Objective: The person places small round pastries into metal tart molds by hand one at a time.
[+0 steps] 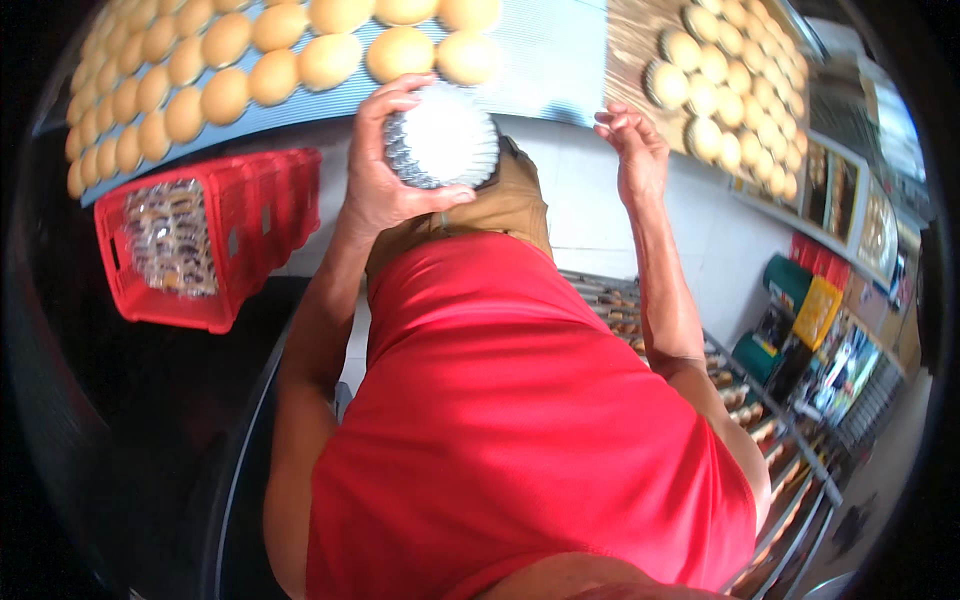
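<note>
red shirt [500, 420], left hand [385, 175] gripping paper cups [442, 140]

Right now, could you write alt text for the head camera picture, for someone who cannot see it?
Seen from above, a person in a red shirt holds a stack of white pleated paper cups in the left hand, while the right hand is raised, empty, beside it. Rows of golden buns lie on a blue surface ahead, with a red crate to the left.

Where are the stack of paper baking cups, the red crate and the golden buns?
Stack of paper baking cups [443, 138], head view: its white top.
Red crate [270, 200], head view: its side wall.
Golden buns [225, 95], head view: one bun's top.
</note>
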`<state>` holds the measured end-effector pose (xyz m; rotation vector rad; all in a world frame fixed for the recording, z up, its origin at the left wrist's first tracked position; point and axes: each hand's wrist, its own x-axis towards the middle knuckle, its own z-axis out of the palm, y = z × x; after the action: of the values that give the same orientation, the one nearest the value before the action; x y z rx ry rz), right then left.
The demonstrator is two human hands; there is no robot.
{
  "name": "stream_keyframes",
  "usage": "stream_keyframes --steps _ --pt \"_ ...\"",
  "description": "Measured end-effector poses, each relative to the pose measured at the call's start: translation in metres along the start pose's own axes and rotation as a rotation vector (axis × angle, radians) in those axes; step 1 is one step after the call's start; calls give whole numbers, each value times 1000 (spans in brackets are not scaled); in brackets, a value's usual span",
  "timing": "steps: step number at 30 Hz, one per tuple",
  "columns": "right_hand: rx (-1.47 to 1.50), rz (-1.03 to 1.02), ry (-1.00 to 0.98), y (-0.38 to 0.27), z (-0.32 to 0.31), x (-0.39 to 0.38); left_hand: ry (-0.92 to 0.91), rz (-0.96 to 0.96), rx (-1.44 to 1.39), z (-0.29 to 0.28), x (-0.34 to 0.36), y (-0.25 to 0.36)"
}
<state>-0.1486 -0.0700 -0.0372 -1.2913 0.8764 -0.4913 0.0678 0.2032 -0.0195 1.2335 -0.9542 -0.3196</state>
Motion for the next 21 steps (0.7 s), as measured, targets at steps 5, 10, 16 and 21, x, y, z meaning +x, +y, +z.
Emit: stream_keyframes --steps 5,10,16,21 --pt "-315 129 416 53 -103 4 -80 -26 23 11 9 -7" --pt "-730 -5 365 45 -136 17 -48 -47 18 14 15 -10" --pt "-1017 11 312 63 -169 29 -52 -129 -15 31 23 -16" --pt "-1114 217 273 33 -163 39 -24 -153 -75 48 34 -20"
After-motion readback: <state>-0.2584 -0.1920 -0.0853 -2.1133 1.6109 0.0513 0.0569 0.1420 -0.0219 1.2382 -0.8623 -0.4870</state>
